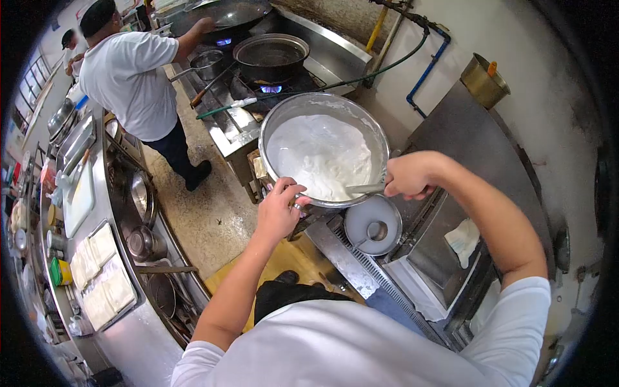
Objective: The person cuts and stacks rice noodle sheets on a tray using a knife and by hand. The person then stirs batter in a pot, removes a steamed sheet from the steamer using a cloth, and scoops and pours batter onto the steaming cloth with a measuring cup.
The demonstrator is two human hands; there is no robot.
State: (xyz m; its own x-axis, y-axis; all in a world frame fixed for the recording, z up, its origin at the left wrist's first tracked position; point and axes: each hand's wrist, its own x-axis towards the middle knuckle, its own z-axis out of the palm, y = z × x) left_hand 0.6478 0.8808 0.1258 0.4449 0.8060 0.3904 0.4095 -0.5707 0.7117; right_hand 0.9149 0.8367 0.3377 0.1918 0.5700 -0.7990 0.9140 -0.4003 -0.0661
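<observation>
left hand (277, 211) grips metal mixing bowl (329, 103) by its rim; right hand (412, 176) clasps flat utensil (365, 189) in white mixture (308, 143). hazard: uneven scraping could tip the bowl.

A cream wall (512, 42) backs a dull metal worktop (448, 126), turning stained and brownish behind the steel stove range (232, 140); a blue pipe (428, 67) bends down its surface. Speckled tan floor (222, 213) runs between the range's front edge and a long steel counter (151, 358), with a yellow patch (313, 255) nearer. Open shelving (169, 269) sits beneath the counter's inner edge. Past its far end, a barred window (32, 84) shows bright light.
</observation>
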